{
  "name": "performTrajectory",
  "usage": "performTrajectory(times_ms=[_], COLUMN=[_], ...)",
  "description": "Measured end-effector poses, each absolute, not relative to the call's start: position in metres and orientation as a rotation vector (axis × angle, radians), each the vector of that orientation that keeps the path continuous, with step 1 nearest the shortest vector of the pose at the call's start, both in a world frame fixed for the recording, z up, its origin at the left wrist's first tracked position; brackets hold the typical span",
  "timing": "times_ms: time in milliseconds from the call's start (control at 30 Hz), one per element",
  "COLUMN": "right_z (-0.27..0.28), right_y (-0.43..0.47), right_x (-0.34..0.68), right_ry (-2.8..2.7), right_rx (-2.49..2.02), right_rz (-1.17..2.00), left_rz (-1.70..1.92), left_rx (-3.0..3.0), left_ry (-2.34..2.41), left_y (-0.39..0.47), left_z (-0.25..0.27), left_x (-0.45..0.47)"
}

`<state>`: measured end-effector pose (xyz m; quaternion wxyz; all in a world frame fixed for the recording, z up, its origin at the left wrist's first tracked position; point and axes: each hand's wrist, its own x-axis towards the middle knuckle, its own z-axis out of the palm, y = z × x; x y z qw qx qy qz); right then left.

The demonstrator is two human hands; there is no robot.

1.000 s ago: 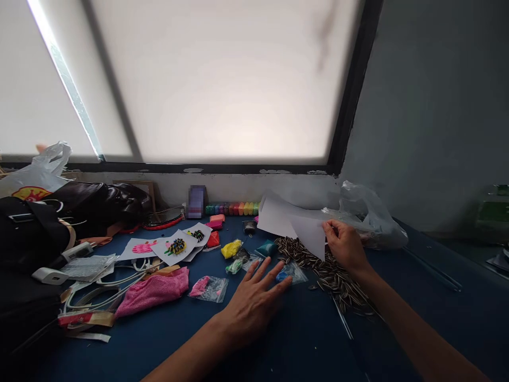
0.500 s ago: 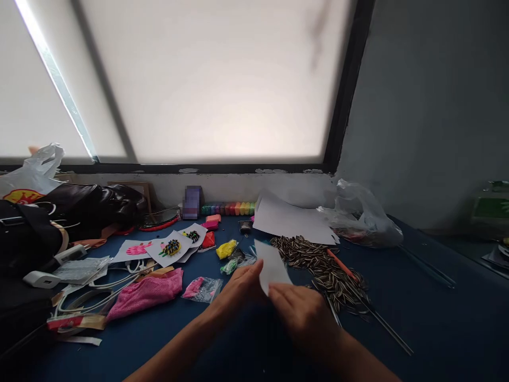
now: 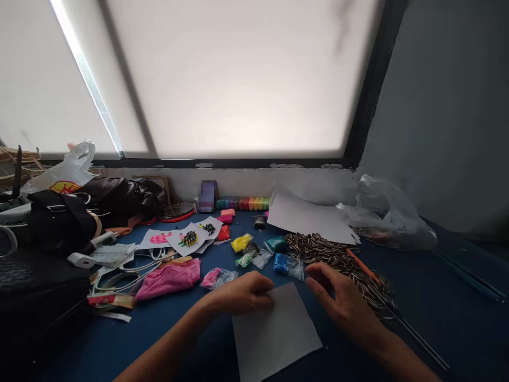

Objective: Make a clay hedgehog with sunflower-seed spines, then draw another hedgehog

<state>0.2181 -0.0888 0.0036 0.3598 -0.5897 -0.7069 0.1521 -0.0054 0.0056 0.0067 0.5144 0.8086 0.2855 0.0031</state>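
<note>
A white sheet of paper (image 3: pixel 278 334) lies on the blue tabletop in front of me. My left hand (image 3: pixel 248 293) is over its upper left edge, fingers curled and closed on the paper. To the right of the sheet, my right hand (image 3: pixel 342 297) is raised with thumb and fingers apart, holding nothing. Just left of its fingertips is a small bag of blue clay (image 3: pixel 284 264). Behind that hand spreads a heap of striped sunflower seeds (image 3: pixel 318 249), partly hidden by it. An orange stick (image 3: pixel 362 265) lies across the seeds.
Bags of yellow clay (image 3: pixel 241 243) and pink clay (image 3: pixel 217 277) lie left of centre. Decorated white cards (image 3: pixel 186 239) sit beyond a pink cloth (image 3: pixel 170 280). White sheets (image 3: pixel 306 217) and a clear plastic bag (image 3: pixel 393 217) stand at the back; black bags (image 3: pixel 43 297) crowd the left.
The paper has gone from being held up between both hands to lying flat on the table. My right hand has let go and moved right. The view has shifted slightly left.
</note>
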Motion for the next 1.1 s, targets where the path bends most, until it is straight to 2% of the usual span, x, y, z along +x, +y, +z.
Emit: performTrajectory(times_ms=[67,100,300,533,733,1100], right_z=[0.005,0.005,-0.007,-0.008,-0.008,-0.008], right_y=[-0.090,-0.090,-0.076,-0.077,-0.082,-0.085], right_x=[0.215,0.211,0.197,0.211,0.215,0.218], right_ry=[-1.846,-1.840,-1.966,-1.981,-2.032,-2.088], right_rx=[-1.546,-1.548,-1.573,-1.672,-1.791,-1.886], right_rz=[0.713,0.727,0.541,0.526,0.478,0.404], left_rz=[-0.030,-0.037,0.191,0.368,0.260,0.187], left_rx=[2.111,2.169,2.467,2.542,2.501,2.493], left_ry=[0.725,0.724,0.821,0.820,0.966,0.950], left_y=[0.001,-0.001,-0.010,-0.009,0.001,0.000], left_z=[0.010,0.011,-0.002,-0.014,-0.009,0.003], left_x=[-0.002,0.000,0.007,0.013,0.003,-0.003])
